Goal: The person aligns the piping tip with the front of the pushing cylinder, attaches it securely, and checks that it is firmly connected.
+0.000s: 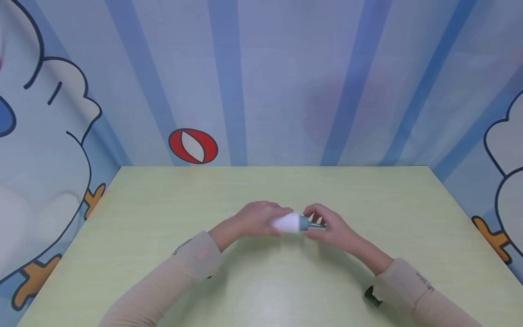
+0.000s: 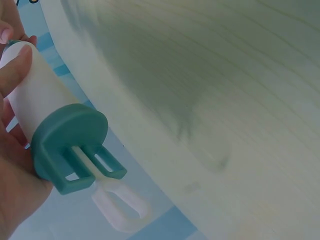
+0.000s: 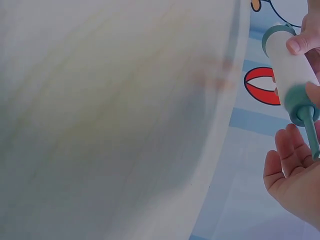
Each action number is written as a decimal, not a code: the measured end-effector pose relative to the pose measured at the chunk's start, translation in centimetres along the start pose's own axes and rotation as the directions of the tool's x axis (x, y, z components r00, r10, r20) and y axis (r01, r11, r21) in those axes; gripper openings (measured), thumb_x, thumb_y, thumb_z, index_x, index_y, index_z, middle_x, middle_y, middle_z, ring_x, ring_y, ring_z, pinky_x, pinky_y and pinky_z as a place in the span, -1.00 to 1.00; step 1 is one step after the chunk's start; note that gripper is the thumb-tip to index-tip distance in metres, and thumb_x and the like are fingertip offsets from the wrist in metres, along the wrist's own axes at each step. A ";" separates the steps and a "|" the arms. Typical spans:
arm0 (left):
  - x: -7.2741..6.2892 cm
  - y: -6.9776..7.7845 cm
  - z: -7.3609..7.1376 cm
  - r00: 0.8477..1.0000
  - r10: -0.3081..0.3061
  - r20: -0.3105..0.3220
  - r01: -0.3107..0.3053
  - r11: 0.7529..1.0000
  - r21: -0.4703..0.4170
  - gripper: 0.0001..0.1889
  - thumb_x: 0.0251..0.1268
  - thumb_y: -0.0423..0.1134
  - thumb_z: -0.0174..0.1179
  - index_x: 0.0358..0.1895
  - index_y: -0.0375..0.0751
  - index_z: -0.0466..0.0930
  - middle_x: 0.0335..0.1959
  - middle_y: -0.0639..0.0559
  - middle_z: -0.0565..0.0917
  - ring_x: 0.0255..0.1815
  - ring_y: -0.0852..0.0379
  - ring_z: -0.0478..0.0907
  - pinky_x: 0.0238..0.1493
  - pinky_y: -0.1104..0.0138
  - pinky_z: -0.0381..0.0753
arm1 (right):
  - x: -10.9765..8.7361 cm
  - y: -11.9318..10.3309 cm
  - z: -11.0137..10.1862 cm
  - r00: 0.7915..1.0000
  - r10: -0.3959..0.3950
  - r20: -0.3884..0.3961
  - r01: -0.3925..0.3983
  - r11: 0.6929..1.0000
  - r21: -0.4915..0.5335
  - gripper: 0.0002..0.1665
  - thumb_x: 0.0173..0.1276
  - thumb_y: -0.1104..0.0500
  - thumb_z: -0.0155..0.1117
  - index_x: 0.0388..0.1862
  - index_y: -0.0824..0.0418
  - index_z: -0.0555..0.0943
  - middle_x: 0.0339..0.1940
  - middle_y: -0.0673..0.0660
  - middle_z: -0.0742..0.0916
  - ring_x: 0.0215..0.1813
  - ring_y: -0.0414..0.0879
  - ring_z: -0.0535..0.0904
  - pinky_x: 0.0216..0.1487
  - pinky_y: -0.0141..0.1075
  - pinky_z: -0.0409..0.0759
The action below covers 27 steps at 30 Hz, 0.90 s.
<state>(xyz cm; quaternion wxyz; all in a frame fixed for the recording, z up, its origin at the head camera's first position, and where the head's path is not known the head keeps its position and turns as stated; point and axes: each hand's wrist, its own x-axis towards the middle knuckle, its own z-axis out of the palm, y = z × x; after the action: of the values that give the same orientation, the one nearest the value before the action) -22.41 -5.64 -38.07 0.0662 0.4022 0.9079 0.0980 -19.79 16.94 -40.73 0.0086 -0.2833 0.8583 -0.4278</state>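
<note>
I hold a white syringe-like tube (image 1: 288, 222) level over the middle of the pale green table (image 1: 163, 213), between both hands. My left hand (image 1: 255, 219) curls round the white barrel, thumb along its side; in the left wrist view the teal end cap (image 2: 70, 145) and a pale plunger loop (image 2: 122, 205) stick out past my palm. My right hand (image 1: 328, 227) pinches the thin teal nozzle (image 1: 316, 224) at the other end, its fingers bent around it. Behind the table hangs a blue striped cartoon backdrop (image 1: 286, 81) with a red and white ball (image 1: 193, 146). Nothing lies between the tube and the tabletop under it.
</note>
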 end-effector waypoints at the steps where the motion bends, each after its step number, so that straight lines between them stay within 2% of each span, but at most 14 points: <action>1: 0.0 0.0 0.0 1.000 0.001 0.000 -0.001 1.000 -0.001 -0.38 -0.02 0.00 0.27 0.20 0.07 0.35 0.00 0.07 0.55 -0.10 0.14 0.50 -0.13 0.25 0.48 | 0.0 0.0 0.0 1.000 -0.006 -0.004 0.006 1.000 -0.001 -0.62 0.04 0.28 0.32 -0.14 0.26 0.44 -0.26 0.10 0.58 -0.30 -0.14 0.43 -0.33 -0.34 0.42; 5: -0.1 0.3 -0.1 1.000 0.003 0.003 -0.003 1.000 0.014 -0.38 -0.02 0.00 0.27 0.20 0.06 0.35 0.01 0.07 0.55 -0.09 0.14 0.50 -0.13 0.25 0.49 | -0.1 0.0 0.1 1.000 -0.001 -0.001 0.001 1.000 0.003 -0.71 0.06 0.28 0.30 -0.21 0.22 0.48 -0.33 0.05 0.59 -0.34 -0.18 0.42 -0.32 -0.33 0.39; 12: -0.3 0.6 0.0 1.000 0.010 -0.020 -0.009 0.996 0.088 -0.39 -0.01 0.02 0.25 0.20 0.09 0.33 0.02 0.07 0.54 -0.08 0.12 0.51 -0.13 0.26 0.50 | 0.1 0.2 -0.1 0.998 0.047 0.039 -0.048 0.999 0.026 -0.78 0.23 0.18 0.15 -0.17 0.24 0.54 -0.36 0.04 0.64 -0.33 -0.25 0.46 -0.28 -0.33 0.39; 18: -0.3 0.6 0.0 0.999 0.020 -0.041 -0.016 0.995 0.096 -0.39 0.00 0.02 0.25 0.20 0.08 0.33 0.01 0.07 0.54 -0.08 0.11 0.52 -0.14 0.25 0.50 | 0.2 0.3 -0.3 0.992 0.095 0.082 -0.103 0.990 0.093 -0.70 0.34 0.15 -0.01 -0.06 0.31 0.48 -0.32 0.17 0.67 -0.31 -0.07 0.57 -0.30 -0.31 0.50; 22: -0.3 0.4 0.2 0.999 0.006 -0.052 -0.002 0.997 0.078 -0.38 -0.01 0.02 0.25 0.20 0.08 0.33 0.01 0.07 0.54 -0.07 0.11 0.51 -0.14 0.25 0.50 | 0.2 0.0 -0.4 0.994 0.095 0.046 -0.097 0.993 0.061 -0.62 0.29 0.11 0.07 0.03 0.28 0.42 -0.22 0.20 0.67 -0.25 -0.03 0.58 -0.29 -0.31 0.51; 27: -0.3 0.3 0.3 0.999 -0.034 -0.042 0.035 0.999 0.017 -0.37 -0.01 0.01 0.26 0.21 0.08 0.32 0.01 0.07 0.54 -0.07 0.13 0.50 -0.10 0.24 0.49 | 0.1 -0.1 -0.2 1.000 -0.002 -0.007 0.002 1.000 -0.011 -0.52 0.10 0.22 0.29 0.01 0.29 0.42 -0.14 0.14 0.62 -0.24 -0.13 0.48 -0.29 -0.35 0.48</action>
<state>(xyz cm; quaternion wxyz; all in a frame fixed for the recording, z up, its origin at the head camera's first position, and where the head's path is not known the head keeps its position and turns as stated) -21.96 -5.60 -38.23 0.0455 0.3850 0.9167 0.0970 -19.90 16.98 -40.56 0.0036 -0.2827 0.8604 -0.4240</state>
